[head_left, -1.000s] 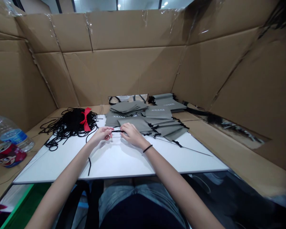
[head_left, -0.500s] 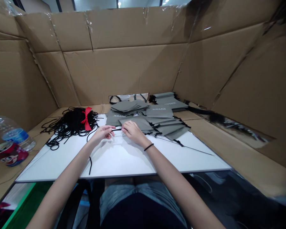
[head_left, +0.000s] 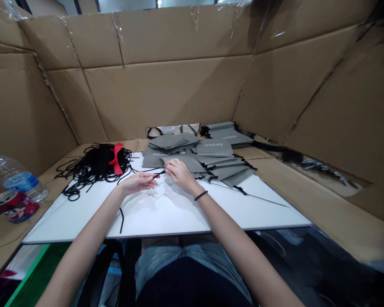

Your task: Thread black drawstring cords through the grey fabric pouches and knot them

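Observation:
Over the white board (head_left: 166, 217), my left hand (head_left: 140, 182) pinches a thin black cord (head_left: 158, 175). The fingers of my right hand (head_left: 179, 172) are closed on the same cord, a short way to the right. A loose end of black cord hangs down past my left forearm onto the board. Just beyond my right hand lie grey fabric pouches (head_left: 214, 149), some printed with white letters and with black cords at their edges. On the left rests a bundle of black cords (head_left: 97, 164) with a red ribbon (head_left: 117, 158) tied round it.
A plastic bottle (head_left: 24, 179) and a red can (head_left: 15, 206) stand at the left edge. Cardboard walls (head_left: 166, 89) rise at the back and on both sides. The right side has a slot (head_left: 326, 175) cut in the cardboard.
My left hand has turned and closed more on the cord, its fingertips moving slightly right and down. My right hand has shifted only slightly, still at the cord.

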Action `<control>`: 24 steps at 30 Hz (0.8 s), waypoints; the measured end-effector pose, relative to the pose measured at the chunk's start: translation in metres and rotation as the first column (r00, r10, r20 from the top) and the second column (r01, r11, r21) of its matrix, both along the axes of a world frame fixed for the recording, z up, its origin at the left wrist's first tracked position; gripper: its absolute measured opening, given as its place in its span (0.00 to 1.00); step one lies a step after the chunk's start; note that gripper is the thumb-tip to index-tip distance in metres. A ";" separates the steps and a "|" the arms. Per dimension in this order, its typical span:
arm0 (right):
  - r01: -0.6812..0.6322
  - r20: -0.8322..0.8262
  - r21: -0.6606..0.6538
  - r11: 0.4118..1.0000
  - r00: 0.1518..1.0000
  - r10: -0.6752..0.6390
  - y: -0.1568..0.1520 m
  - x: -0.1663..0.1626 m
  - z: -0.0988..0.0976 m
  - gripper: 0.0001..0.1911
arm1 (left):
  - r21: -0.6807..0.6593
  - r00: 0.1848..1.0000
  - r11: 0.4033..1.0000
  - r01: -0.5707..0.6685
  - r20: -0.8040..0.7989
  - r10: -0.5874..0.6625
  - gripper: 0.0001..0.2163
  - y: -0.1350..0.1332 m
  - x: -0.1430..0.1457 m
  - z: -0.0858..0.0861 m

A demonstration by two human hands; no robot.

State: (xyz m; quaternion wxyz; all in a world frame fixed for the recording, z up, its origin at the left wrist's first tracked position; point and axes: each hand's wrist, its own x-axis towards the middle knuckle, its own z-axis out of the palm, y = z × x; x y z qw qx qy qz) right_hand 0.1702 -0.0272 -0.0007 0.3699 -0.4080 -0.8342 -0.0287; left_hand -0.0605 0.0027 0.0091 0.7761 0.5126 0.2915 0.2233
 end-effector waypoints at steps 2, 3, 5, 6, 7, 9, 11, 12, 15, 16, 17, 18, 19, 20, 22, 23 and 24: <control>-0.008 -0.001 0.006 1.000 1.000 0.008 -0.001 0.000 0.001 0.10 | -0.029 1.000 1.000 0.013 0.011 -0.013 0.15 0.000 -0.001 0.000; -0.012 0.000 0.008 1.000 1.000 0.012 -0.001 0.000 0.001 0.10 | -0.041 1.000 0.999 0.025 0.012 -0.024 0.15 0.000 -0.002 0.000; -0.019 0.001 0.011 1.000 1.000 0.019 -0.001 -0.001 0.001 0.10 | -0.051 0.999 0.998 0.047 0.011 -0.047 0.15 -0.001 -0.002 0.000; -0.022 0.001 0.012 1.000 1.000 0.022 -0.002 -0.001 0.002 0.10 | -0.051 0.998 0.997 0.054 0.010 -0.054 0.15 -0.001 -0.002 0.001; -0.025 0.002 0.013 1.000 1.000 0.025 -0.002 -0.001 0.002 0.10 | -0.047 0.998 0.997 0.056 0.008 -0.055 0.15 -0.002 -0.001 0.001; -0.031 0.003 0.013 0.999 1.000 0.031 -0.003 0.000 0.002 0.10 | -0.038 0.999 0.999 0.038 0.007 -0.037 0.15 -0.003 -0.001 0.002; -0.041 0.006 0.010 0.999 0.999 0.041 -0.003 0.000 0.003 0.10 | -0.039 1.000 0.999 0.011 0.027 -0.010 0.15 -0.004 0.000 0.003; -0.047 0.008 0.008 0.999 0.999 0.047 -0.004 0.001 0.003 0.09 | -0.043 0.999 0.999 0.002 0.045 0.000 0.15 -0.004 -0.001 0.004; -0.064 0.014 0.000 0.998 0.998 0.064 -0.005 0.001 0.005 0.08 | -0.043 0.995 0.999 0.024 0.100 -0.019 0.17 -0.003 -0.002 0.004; -0.068 0.015 -0.001 0.998 0.998 0.068 -0.005 0.002 0.005 0.07 | -0.040 0.993 0.998 0.048 0.106 -0.043 0.18 -0.002 -0.003 0.003; -0.072 0.016 -0.003 0.997 0.997 0.072 -0.005 0.002 0.005 0.08 | -0.039 0.992 0.996 0.075 0.106 -0.071 0.18 -0.001 -0.004 0.002; -0.077 0.017 -0.004 0.997 0.997 0.077 -0.005 0.002 0.004 0.08 | -0.039 0.990 0.994 0.102 0.104 -0.097 0.19 -0.001 -0.005 0.002; -0.081 0.017 -0.004 0.997 0.997 0.081 -0.005 0.002 0.004 0.08 | -0.038 0.988 0.992 0.123 0.101 -0.118 0.20 -0.001 -0.005 0.001; -0.085 0.016 -0.005 0.996 0.996 0.085 -0.004 0.003 0.003 0.08 | -0.037 0.986 0.990 0.135 0.099 -0.131 0.21 -0.001 -0.005 0.001; -0.092 0.013 -0.005 0.996 0.996 0.092 -0.003 0.003 0.002 0.08 | -0.026 0.987 0.991 0.131 0.099 -0.127 0.21 -0.001 -0.005 0.000; -0.094 0.010 -0.006 0.996 0.996 0.094 -0.002 0.002 0.001 0.08 | -0.017 0.989 0.993 0.117 0.099 -0.115 0.21 -0.002 -0.004 -0.001; -0.096 0.007 -0.006 0.995 0.995 0.096 -0.002 0.002 0.001 0.08 | -0.004 0.990 0.995 0.095 0.100 -0.094 0.20 -0.003 -0.002 -0.001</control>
